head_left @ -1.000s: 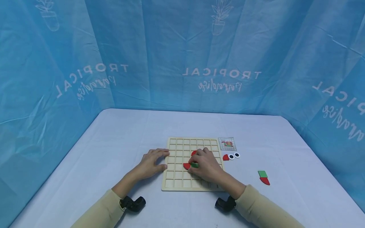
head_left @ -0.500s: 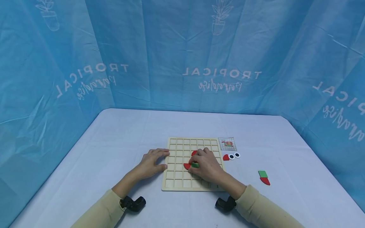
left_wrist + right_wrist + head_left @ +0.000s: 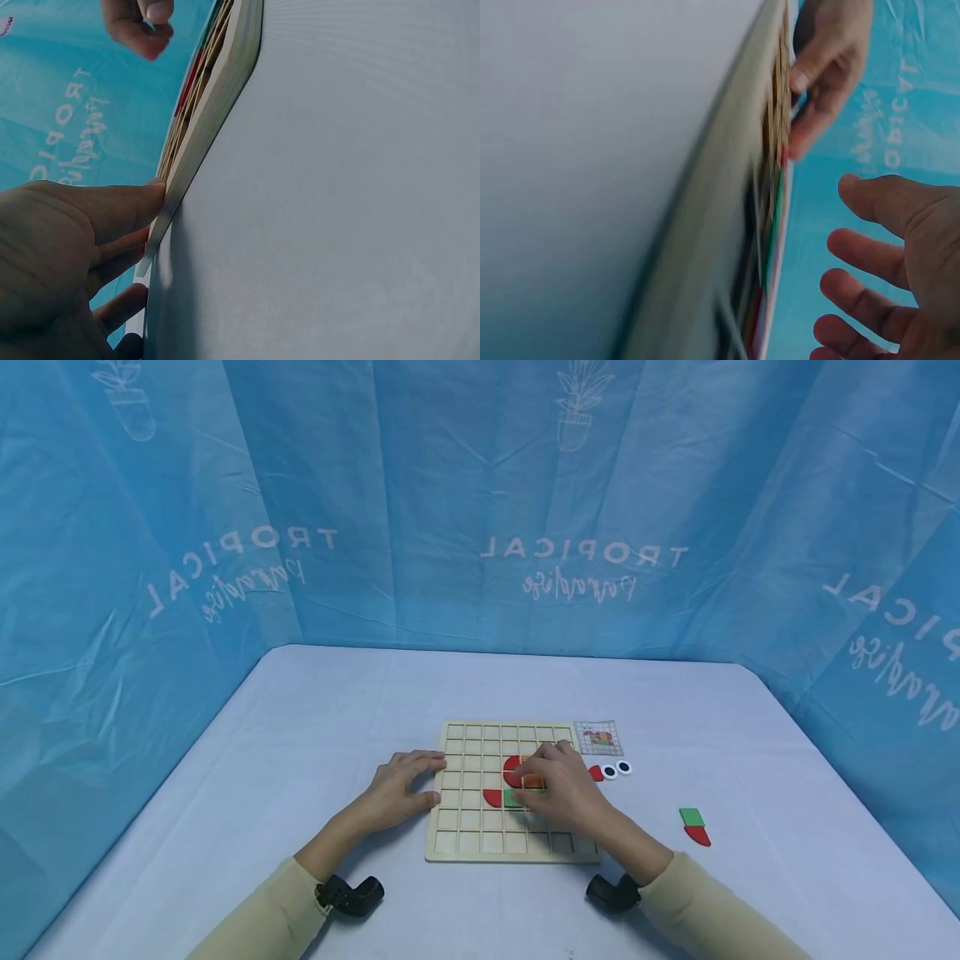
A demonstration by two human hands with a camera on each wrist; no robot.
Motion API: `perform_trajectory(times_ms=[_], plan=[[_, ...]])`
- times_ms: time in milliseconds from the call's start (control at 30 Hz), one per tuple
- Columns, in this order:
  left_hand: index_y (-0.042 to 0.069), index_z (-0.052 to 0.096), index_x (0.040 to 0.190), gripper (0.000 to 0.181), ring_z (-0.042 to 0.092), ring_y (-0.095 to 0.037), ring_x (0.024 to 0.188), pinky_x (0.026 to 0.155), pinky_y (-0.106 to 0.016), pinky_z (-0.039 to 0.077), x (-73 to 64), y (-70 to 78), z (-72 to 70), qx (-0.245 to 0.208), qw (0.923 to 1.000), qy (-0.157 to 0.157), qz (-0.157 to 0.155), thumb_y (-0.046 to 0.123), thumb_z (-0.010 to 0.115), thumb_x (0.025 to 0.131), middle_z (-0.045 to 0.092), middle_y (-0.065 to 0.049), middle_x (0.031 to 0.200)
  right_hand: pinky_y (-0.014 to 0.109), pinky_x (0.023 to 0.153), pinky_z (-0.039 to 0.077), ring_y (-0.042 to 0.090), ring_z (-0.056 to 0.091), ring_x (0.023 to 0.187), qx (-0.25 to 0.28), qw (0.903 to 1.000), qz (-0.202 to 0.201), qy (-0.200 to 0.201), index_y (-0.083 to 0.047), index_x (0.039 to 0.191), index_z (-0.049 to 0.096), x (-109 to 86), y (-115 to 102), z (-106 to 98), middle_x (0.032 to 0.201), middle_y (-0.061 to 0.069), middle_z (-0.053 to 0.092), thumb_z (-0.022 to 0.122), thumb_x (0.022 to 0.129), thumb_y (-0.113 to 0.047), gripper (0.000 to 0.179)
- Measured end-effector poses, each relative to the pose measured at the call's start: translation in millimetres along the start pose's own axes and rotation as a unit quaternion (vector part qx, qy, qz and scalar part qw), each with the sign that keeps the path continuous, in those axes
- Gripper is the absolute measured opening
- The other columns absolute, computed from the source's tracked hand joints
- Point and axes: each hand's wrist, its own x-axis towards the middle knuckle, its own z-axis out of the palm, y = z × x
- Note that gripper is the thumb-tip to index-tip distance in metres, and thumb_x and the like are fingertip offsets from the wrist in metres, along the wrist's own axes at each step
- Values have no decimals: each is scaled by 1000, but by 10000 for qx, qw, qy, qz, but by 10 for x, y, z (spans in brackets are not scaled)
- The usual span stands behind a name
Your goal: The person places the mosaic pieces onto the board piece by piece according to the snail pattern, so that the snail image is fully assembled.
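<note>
A pale wooden grid board lies on the table. My left hand rests at its left edge; in the left wrist view, the thumb touches the board's side. Over the board's right part is my right hand, its fingers apart and nothing between them in the right wrist view. Left of it, set in the grid, are red rounded pieces, an orange piece, a green square and a red quarter-round. The right hand hides part of the grid.
Against the board's upper right lies a small printed pattern card. Below it sit a red piece and two white eye discs. Farther right are a green piece and a red quarter-round. Blue curtains surround the table.
My right hand has come off the green square and shifted to the right, baring more of the red, orange and green pieces. The left hand stays at the board's edge.
</note>
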Motion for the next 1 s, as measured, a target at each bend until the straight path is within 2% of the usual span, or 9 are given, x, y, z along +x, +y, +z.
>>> perform_trajectory(times_ms=[133,333,533,667,833,1000], plan=[[10,55,130,48,38,-34,132,103,-60,27,-3,4,-6,-24,10000,-3,-5,19,68,85,48,-4,143,33,76,40,15,45,92,-51,9995,250,181,-19,95,73,-111,194,-160,95,-1,61,80,72,-30,26],[10,55,130,49,39,-35,132,103,-60,28,-4,0,-6,27,10000,29,15,19,69,84,48,-5,143,33,73,41,18,46,94,-215,9965,751,300,-18,98,73,-367,604,-384,97,2,61,81,72,-29,30],[10,55,130,49,39,-34,132,103,-59,28,-1,6,1,6,10000,13,-11,19,69,84,48,-5,143,33,72,41,21,45,95,-343,9917,1227,171,-14,101,72,-632,978,-565,100,6,62,79,74,-23,29],[10,55,131,49,38,-34,133,104,-59,27,4,9,-1,4,10000,-3,-44,20,69,84,48,-4,143,34,71,42,22,45,96,-363,9896,1392,1,-13,103,72,-776,1175,-674,102,7,62,77,76,-24,30],[10,55,130,48,38,-35,133,104,-60,27,7,6,-2,30,10000,0,-51,19,69,85,48,-5,143,35,69,47,26,46,98,-297,9857,1633,-273,-13,104,71,-935,1363,-784,106,11,62,77,76,-28,32],[10,55,130,48,39,-35,133,103,-61,27,8,8,-1,37,10000,-22,-39,20,69,85,48,-5,143,31,65,44,28,46,97,-227,9819,1794,-556,-10,105,70,-1079,1530,-881,106,14,62,76,76,-31,36]])
